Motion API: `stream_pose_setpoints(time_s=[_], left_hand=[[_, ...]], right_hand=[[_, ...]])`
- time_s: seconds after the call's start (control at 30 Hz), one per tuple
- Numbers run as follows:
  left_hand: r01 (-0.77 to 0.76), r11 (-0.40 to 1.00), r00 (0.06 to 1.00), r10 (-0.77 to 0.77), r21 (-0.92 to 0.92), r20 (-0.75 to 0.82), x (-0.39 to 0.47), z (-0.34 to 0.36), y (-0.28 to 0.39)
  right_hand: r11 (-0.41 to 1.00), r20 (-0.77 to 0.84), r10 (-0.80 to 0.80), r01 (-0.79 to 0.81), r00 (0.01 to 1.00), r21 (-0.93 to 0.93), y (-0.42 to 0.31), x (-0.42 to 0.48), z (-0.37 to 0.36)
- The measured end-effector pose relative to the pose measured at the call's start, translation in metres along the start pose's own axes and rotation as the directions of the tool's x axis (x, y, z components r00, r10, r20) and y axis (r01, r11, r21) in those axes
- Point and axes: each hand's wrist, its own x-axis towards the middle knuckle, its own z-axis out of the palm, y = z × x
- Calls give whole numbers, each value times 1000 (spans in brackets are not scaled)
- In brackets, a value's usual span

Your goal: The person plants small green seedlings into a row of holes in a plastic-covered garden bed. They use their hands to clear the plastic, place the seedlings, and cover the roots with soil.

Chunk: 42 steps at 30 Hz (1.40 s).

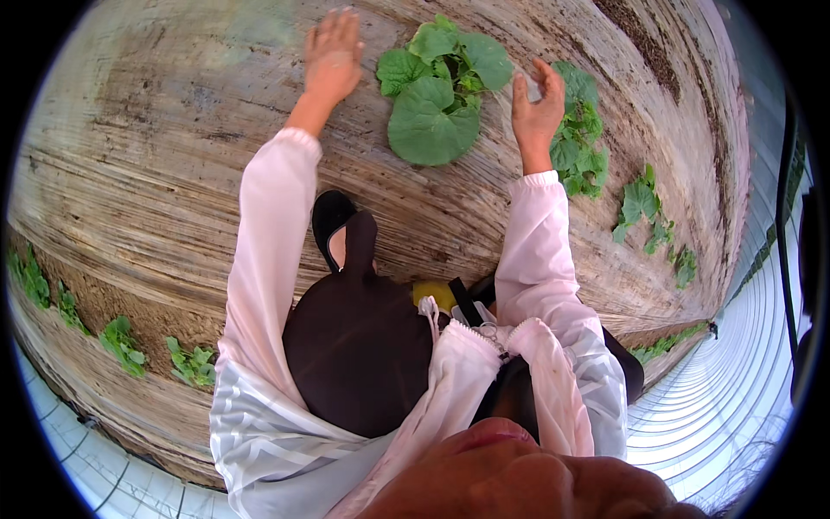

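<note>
A broad-leaved green vine plant (441, 91) grows through the pale plastic sheet (214, 97) between my two hands. My left hand (334, 55) lies to the left of it, palm down over the sheet, fingers stretched away from me and holding nothing visible. On the plant's right, my right hand (538, 104) is raised with thumb and fingers curved and apart, near the edge of a large leaf; I see nothing in it. Just beyond that hand stands a second leafy plant (580, 143), partly behind the fingers.
Smaller plants (642, 201) continue the row at the right. A soil strip (152, 318) with seedlings runs at the lower left. Below my arms are my dark-clad knee (360, 350), a black shoe (332, 224) and a yellow object (434, 295). Curved greenhouse ribs (720, 376) rise at the right.
</note>
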Motion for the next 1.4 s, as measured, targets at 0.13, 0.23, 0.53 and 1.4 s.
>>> stream_pose_setpoints(time_s=[0.13,0.23,0.53,1.4], left_hand=[[-182,963,982,168,-200,-82,-31,-35,25],[-360,903,931,364,-233,-27,-49,-54,60],[-139,950,990,139,-279,-17,-103,-87,60],[728,385,451,-892,-568,-28,-272,-168,21]], right_hand=[[947,133,286,-301,949,110,53,-41,7],[901,330,281,-366,901,232,22,-69,13],[966,420,181,-240,890,93,-12,-70,-77],[658,649,516,-744,558,116,-53,-72,-209]])
